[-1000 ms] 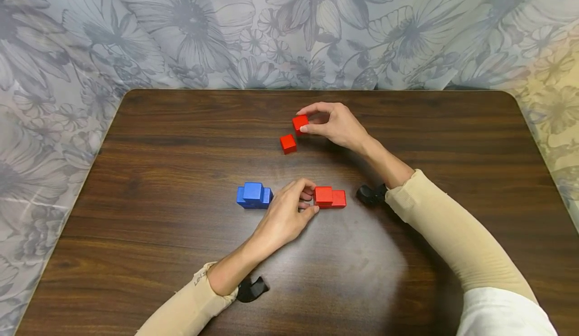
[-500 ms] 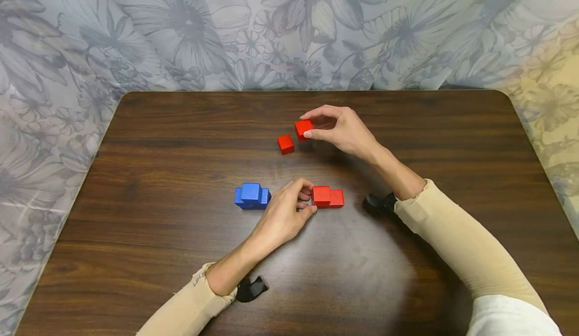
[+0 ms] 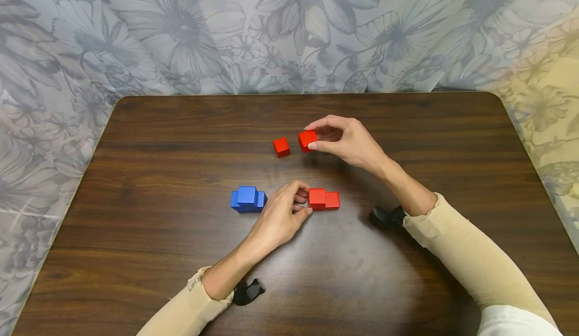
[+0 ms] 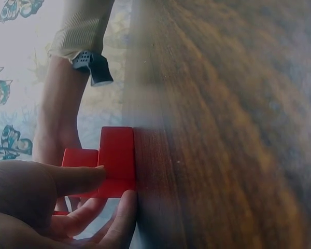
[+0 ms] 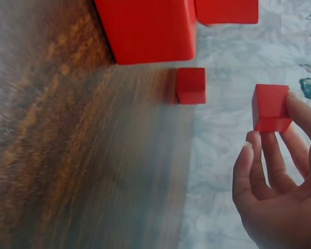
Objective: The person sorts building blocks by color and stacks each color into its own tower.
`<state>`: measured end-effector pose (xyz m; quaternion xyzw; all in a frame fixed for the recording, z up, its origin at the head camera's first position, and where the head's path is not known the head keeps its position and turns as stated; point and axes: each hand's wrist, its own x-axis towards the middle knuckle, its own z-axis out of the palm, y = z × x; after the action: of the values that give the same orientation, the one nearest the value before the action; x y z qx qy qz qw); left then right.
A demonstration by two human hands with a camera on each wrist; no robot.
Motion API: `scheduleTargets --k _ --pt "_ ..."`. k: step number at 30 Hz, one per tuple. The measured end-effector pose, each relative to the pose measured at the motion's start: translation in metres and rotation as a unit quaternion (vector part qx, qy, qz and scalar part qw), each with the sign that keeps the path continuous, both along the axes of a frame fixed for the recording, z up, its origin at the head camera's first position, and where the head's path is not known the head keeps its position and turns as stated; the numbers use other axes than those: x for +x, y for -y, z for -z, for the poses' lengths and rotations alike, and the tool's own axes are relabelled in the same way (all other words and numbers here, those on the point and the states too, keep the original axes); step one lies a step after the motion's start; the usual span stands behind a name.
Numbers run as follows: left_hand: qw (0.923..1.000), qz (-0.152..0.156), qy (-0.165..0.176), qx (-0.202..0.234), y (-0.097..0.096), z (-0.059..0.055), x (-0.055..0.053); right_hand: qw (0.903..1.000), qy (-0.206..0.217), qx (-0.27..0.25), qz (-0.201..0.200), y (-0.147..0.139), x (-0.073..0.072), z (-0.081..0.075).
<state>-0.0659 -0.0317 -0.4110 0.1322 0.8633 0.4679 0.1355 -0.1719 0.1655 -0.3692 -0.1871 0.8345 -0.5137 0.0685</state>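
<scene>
My right hand (image 3: 355,142) pinches a red cube (image 3: 307,140) between thumb and fingertips, held above the table in the right wrist view (image 5: 271,106). A second red cube (image 3: 281,147) lies on the table to its left. Nearer to me, one red block (image 3: 316,196) sits on top of a red base (image 3: 332,200) that extends to the right. At the left end of this stack, my left hand (image 3: 282,213) holds it between thumb and fingers. Just left of that hand stands a blue stack (image 3: 247,195), with one blue block raised over the lower ones.
The dark wood-grain table (image 3: 158,175) has its far edge against a flower-patterned cloth (image 3: 190,34). Black straps (image 3: 386,216) stick out at both wrists, below the beige sleeves (image 3: 470,255).
My right hand has brought its red cube toward me and slightly right, away from the cube on the table. The left hand stays at the red stack. The head view has shifted slightly.
</scene>
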Motion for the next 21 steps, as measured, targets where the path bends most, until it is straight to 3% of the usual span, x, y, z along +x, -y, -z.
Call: scheduleTargets --k 4,21 --pt "1.0000 0.002 -0.009 0.003 0.000 0.002 0.000 0.9999 -0.010 -0.006 0.002 -0.008 0.002 0.008" --pt "0.9999 -0.001 -0.013 0.005 0.000 0.000 0.001 0.9996 -0.022 -0.004 0.016 -0.029 0.028 0.010"
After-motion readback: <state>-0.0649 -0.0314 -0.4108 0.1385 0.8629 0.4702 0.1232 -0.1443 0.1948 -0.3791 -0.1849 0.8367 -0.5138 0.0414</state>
